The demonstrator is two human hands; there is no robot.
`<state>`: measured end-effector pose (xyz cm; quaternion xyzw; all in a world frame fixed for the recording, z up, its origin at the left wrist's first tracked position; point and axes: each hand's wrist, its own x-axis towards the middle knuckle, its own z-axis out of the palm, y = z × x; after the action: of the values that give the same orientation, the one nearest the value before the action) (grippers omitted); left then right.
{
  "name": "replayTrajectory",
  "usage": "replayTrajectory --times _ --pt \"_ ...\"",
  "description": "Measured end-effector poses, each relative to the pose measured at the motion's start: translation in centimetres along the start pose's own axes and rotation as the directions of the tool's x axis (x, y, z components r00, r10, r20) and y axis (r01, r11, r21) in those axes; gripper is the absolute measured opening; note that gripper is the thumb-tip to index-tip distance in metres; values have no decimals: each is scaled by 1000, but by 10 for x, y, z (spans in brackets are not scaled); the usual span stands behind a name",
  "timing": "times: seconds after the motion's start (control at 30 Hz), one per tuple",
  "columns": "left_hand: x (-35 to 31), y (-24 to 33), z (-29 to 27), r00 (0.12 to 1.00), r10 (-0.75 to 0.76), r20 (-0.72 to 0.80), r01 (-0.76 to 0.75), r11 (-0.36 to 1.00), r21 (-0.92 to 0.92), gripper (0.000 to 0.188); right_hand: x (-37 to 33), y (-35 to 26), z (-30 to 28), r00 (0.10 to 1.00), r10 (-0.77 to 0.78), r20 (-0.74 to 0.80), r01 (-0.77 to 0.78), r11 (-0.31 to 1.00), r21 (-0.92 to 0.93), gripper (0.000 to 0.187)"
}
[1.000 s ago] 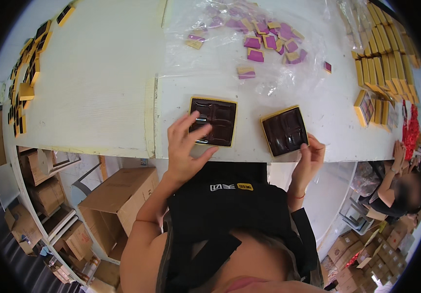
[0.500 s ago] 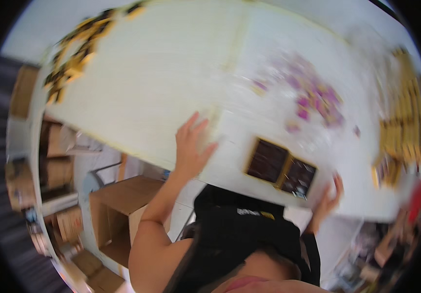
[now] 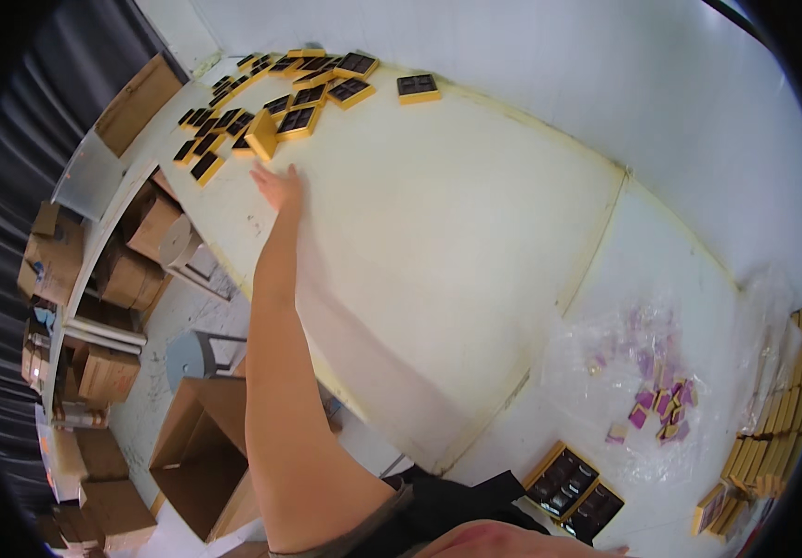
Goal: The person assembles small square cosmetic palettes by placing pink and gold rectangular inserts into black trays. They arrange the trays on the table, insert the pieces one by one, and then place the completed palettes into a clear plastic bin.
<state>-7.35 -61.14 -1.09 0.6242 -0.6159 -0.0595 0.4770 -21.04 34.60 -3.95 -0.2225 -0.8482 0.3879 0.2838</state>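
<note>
Left arm stretched far forward, left hand [image 3: 279, 187] open, fingers spread.

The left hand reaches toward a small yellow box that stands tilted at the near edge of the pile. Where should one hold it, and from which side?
Probably by its two long yellow sides, coming from the open table side where the left hand is. The yellow box stands tilted up on an edge, apart from the flat open trays behind it, so its raised sides seem free for thumb and fingers.

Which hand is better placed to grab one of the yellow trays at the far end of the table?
Left. The left hand is stretched out right beside the yellow trays; the right hand isn't in view.
</note>
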Motion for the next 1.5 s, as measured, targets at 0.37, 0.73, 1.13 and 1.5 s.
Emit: replayTrajectory --times 0.37,0.73,1.13,1.5 --pt "119 -44 122 984 48 171 -73 987 142 67 7 34 -31 748 378 546 -664 406 628 52" --pt "-66 10 -62 713 644 280 -580 765 -281 22 -25 -8 -37 732 578 360 -604 305 737 57" --pt "-159 163 -73 381 912 151 -704 393 -592 39 -17 21 -40 729 527 436 -641 301 706 61" --pt "78 22 100 901 264 344 -382 858 343 65 16 56 -34 675 366 641 -734 417 536 62"
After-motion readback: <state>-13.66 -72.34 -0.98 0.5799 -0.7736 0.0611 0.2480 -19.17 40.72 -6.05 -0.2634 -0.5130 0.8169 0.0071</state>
